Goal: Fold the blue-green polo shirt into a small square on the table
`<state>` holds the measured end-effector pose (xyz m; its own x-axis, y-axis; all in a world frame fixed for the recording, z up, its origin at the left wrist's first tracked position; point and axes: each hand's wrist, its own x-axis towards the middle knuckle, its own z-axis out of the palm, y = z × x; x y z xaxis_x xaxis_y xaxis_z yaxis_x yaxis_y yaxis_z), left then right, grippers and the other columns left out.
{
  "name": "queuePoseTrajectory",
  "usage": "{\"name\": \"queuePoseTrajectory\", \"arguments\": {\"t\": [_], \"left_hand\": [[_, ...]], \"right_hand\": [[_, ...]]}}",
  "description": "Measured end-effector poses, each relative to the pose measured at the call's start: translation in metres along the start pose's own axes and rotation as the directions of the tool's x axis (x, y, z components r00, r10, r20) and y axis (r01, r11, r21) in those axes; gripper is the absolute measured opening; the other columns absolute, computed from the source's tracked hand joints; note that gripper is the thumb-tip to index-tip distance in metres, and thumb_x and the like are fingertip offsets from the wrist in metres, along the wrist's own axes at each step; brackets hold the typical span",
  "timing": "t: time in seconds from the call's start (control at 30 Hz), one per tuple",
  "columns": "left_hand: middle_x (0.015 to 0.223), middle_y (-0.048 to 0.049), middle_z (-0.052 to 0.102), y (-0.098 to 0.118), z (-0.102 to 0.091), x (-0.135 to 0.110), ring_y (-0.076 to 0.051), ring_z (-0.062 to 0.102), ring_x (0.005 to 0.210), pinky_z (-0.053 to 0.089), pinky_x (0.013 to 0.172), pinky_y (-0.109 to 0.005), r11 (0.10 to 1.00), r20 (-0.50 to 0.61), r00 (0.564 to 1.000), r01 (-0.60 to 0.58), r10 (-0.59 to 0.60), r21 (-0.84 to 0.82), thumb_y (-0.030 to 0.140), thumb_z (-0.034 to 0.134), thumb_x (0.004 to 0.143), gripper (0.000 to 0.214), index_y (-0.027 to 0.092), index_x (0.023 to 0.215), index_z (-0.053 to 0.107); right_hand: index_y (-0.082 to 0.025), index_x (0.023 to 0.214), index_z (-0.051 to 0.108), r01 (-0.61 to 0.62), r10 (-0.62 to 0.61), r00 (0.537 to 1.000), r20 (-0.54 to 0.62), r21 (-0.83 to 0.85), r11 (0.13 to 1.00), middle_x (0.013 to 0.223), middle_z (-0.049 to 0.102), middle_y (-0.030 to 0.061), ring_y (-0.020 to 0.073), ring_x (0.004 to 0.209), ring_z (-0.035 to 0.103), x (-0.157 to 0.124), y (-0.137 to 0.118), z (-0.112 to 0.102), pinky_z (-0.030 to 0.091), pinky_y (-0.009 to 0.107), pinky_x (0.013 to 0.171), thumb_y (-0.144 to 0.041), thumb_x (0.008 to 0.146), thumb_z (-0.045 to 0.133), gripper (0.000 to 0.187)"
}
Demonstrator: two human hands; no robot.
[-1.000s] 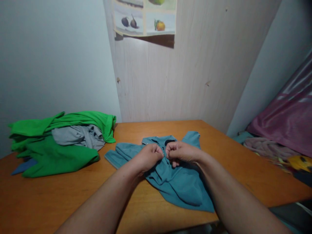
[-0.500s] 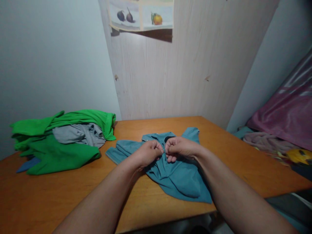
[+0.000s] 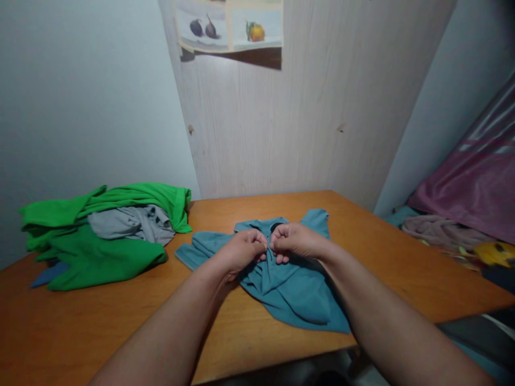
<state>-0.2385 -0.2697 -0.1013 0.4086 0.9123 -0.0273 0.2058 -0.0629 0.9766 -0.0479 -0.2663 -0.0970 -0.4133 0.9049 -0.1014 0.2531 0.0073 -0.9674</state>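
While both forearms reach in from the near edge, the left hand (image 3: 245,253) and the right hand (image 3: 296,241) meet almost knuckle to knuckle over the front of a teal shirt (image 3: 300,300), a narrow gap between them. Each hand has its thumb and forefinger closed in a pinch on the shirt's fabric, the other fingers curled; exactly what sits between the fingertips is too small to make out. The shirt lies rumpled on the orange-brown wooden table (image 3: 386,268), near its front edge, with one sleeve spread to the left and its lower part fanned toward the wearer. Well apart on the left, a bright green garment (image 3: 132,192), a grey garment (image 3: 126,222) and a darker green garment (image 3: 102,262) lie heaped together against the wall.
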Motion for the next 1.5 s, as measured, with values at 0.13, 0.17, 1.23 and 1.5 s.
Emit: {"name": "queuePoseTrajectory", "arguments": {"t": [0.13, 0.17, 1.23, 1.5], "left_hand": [[0.061, 0.0011, 0.060, 0.003, 0.002, 0.000, -0.009, 0.054, 0.054, 0.040, 0.054, -0.018, 0.999, -0.034, 0.999, 0.022, -0.023, -0.034, 0.023, 0.057, 0.074, 0.005, 0.018, 0.075, 0.058], [0.060, 0.0012, 0.060, 0.003, 0.003, -0.001, -0.009, 0.054, 0.053, 0.040, 0.054, -0.018, 0.999, -0.048, 0.998, 0.028, -0.030, -0.035, 0.024, 0.057, 0.074, 0.006, 0.018, 0.073, 0.057], [0.055, 0.0107, 0.048, -0.002, 0.003, 0.003, -0.008, 0.049, 0.047, 0.032, 0.047, -0.018, 0.993, -0.207, 0.976, -0.086, 0.067, -0.083, 0.012, 0.065, 0.063, 0.029, 0.022, 0.083, 0.046], [0.058, 0.0095, 0.054, -0.005, 0.002, 0.003, -0.010, 0.057, 0.049, 0.037, 0.050, -0.019, 0.992, -0.213, 0.977, -0.035, 0.008, -0.125, 0.016, 0.063, 0.068, 0.030, 0.022, 0.091, 0.045]], "right_hand": [[-0.018, 0.079, 0.060, 0.067, -0.070, 0.997, -0.038, -0.058, 0.996, 0.055, 0.065, -0.0014, 0.0115, 0.052, 0.066, 0.002, 0.005, 0.003, 0.049, 0.017, 0.049, -0.019, 0.078, 0.065, 0.005], [-0.018, 0.079, 0.060, 0.083, -0.087, 0.995, -0.049, -0.067, 0.994, 0.055, 0.065, -0.0018, 0.0114, 0.052, 0.066, 0.003, 0.006, 0.004, 0.048, 0.016, 0.048, -0.019, 0.078, 0.065, 0.006], [-0.019, 0.075, 0.056, 0.050, -0.060, 0.991, -0.116, -0.086, 0.995, 0.048, 0.061, -0.0044, 0.0099, 0.044, 0.061, 0.008, 0.004, 0.019, 0.044, 0.015, 0.043, -0.012, 0.079, 0.058, 0.009], [-0.020, 0.074, 0.055, 0.101, -0.140, 0.973, -0.182, -0.212, 0.972, 0.052, 0.058, -0.0058, 0.0092, 0.046, 0.061, 0.007, 0.004, 0.030, 0.037, 0.015, 0.040, -0.010, 0.080, 0.059, 0.012]]}}
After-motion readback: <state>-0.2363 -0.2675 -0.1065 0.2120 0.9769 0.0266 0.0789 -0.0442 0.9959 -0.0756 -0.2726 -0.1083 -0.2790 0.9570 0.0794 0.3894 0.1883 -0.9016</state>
